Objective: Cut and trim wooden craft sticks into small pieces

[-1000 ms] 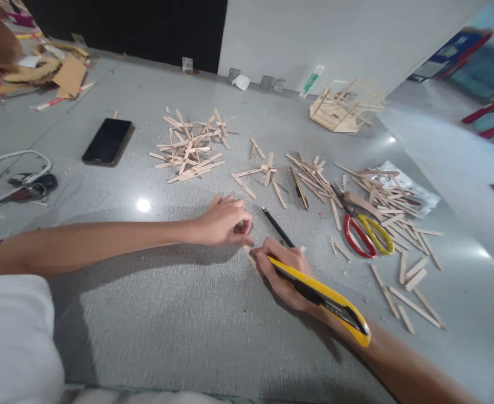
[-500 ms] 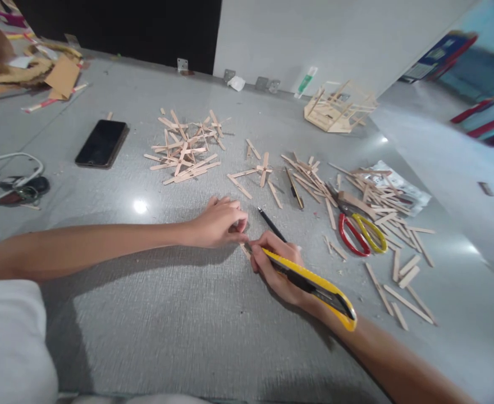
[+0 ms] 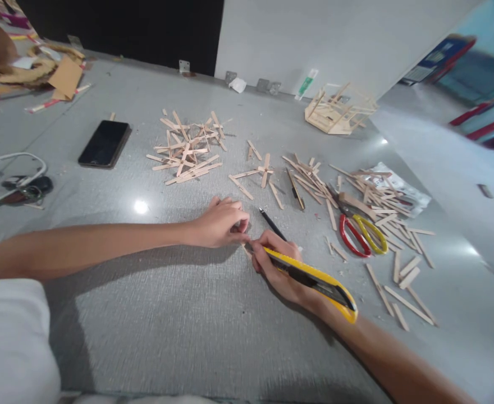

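Observation:
My right hand (image 3: 278, 266) is closed around a yellow utility knife (image 3: 314, 280), its blade end pointing toward my left hand. Fingers curled, my left hand (image 3: 222, 223) pinches a small wooden stick (image 3: 246, 250) at the knife's tip. Most of that stick is hidden by my fingers, and I cannot tell how deep the blade sits in it. Just beyond my right hand lies a black pen (image 3: 271, 223). A pile of wooden sticks (image 3: 194, 168) and a few sticks joined in a cross shape (image 3: 265, 169) rest farther back.
Scissors with red and yellow handles (image 3: 362, 235) lie by a heap of sticks (image 3: 392, 210) at right. A small stick-built frame (image 3: 339, 112) stands at the back. A phone (image 3: 104, 143), a white cable (image 3: 11, 160) and cardboard scraps (image 3: 65, 77) are at left.
The back end of the knife has tipped slightly upward in view. Both hands stay in nearly the same place; the whole view has shifted a little.

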Demonstrator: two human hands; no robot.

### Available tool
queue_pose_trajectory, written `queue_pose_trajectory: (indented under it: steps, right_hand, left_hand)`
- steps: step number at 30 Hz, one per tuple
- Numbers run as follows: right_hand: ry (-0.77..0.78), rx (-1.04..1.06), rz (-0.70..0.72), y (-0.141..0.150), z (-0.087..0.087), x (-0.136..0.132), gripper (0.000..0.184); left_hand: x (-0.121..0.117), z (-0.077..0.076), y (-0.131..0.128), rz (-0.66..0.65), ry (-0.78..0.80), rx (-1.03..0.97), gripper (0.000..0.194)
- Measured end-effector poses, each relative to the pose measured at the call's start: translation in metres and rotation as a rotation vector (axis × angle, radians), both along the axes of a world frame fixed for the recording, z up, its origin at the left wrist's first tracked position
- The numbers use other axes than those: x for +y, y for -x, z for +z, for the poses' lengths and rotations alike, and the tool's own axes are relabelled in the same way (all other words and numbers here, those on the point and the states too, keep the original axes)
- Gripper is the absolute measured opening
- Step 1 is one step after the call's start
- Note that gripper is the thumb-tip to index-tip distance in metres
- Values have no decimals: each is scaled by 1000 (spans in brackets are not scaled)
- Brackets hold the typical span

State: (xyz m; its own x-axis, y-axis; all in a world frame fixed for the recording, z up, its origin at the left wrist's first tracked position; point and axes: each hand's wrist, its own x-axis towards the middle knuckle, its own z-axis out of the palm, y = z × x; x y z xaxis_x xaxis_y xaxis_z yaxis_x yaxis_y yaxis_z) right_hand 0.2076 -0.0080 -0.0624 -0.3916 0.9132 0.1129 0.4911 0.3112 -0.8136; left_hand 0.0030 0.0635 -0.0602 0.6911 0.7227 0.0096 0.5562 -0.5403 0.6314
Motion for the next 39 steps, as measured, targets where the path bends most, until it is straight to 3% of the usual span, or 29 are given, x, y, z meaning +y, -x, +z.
queue_pose_trajectory:
  steps: [12,19,26,31,39]
  right_hand:
    - [1,4,1,1,-2,0,35]
    - [-53,-81,64,-1,5,1,32]
    - [-58,-119,134,-3,16,1,34]
    - [-63,-111,120,-6,14,-1,34]
    - [86,41,80,-11,4,0,34]
  left_hand:
    - [-2,5,-1,10,10,19,36]
    - [3,-3,0,4,-29,15,35]
    - [3,2,1,9,2,31,37]
    - [1,3,1,0,-1,28,43]
    - [-7,7,2,-2,-40,44,39]
